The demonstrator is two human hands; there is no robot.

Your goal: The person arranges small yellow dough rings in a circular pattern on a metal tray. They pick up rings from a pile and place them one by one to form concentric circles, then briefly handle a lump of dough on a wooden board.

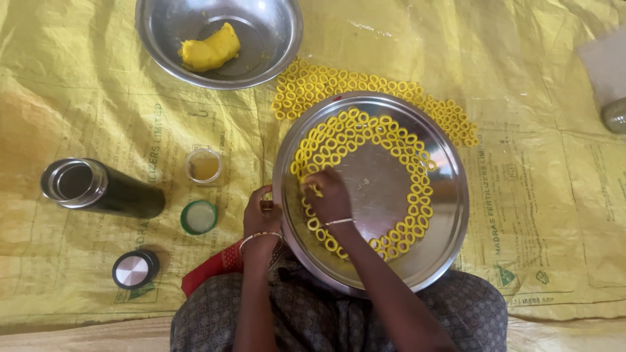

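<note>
One view, head cam. Right hand (pixel 328 194) over the left side of the steel plate (pixel 430 254), fingers pinched on a yellow dough ring (pixel 315 190), setting it into the arc of rings (pixel 417 195) along the plate's edge. Left hand (pixel 261 218) grips the plate rim, fingers curled closed. More rings (pixel 313 85) lie on the yellow sheet (pixel 98 98) beyond the plate. Bowl (pixel 274 32) with a dough lump (pixel 210 47) up top; flask (pixel 98 189), jar (pixel 203 165), lids at left. Step looks like ring placement; arc's lower-left gap seems next, needing a light release without squashing neighbours.
</note>
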